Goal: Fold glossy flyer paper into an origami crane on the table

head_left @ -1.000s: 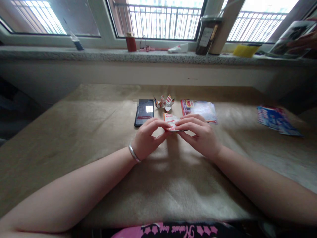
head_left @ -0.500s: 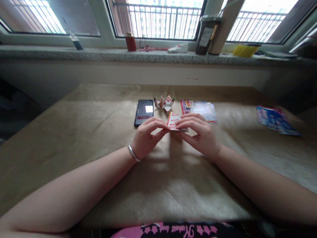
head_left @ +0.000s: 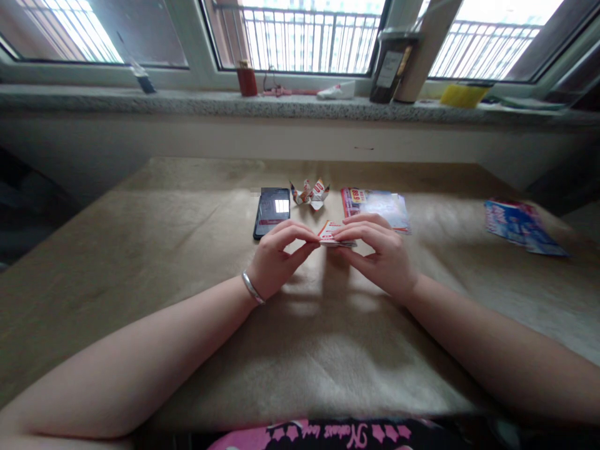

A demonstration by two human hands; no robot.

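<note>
A small folded piece of printed paper (head_left: 330,232), white with red and orange marks, is held between my two hands above the table. My left hand (head_left: 284,253) pinches its left corner between thumb and fingertips. On the other side, my right hand (head_left: 377,253) grips it with fingers over the top and thumb below, covering its right part. Just beyond the paper stands a folded paper figure (head_left: 312,195) with pointed tips. A phone (head_left: 272,211) lies behind my left hand, and a stack of printed flyers (head_left: 375,206) lies behind my right hand.
More blue flyers (head_left: 522,226) are fanned out at the right of the tan table (head_left: 164,250). Along the granite windowsill (head_left: 197,107) stand a red container (head_left: 246,80), a dark jar (head_left: 390,69) and a yellow object (head_left: 464,95).
The folded paper has tipped flatter, its upper edge now lower and less of its printed face showing. Both hands keep their hold in nearly the same place.
</note>
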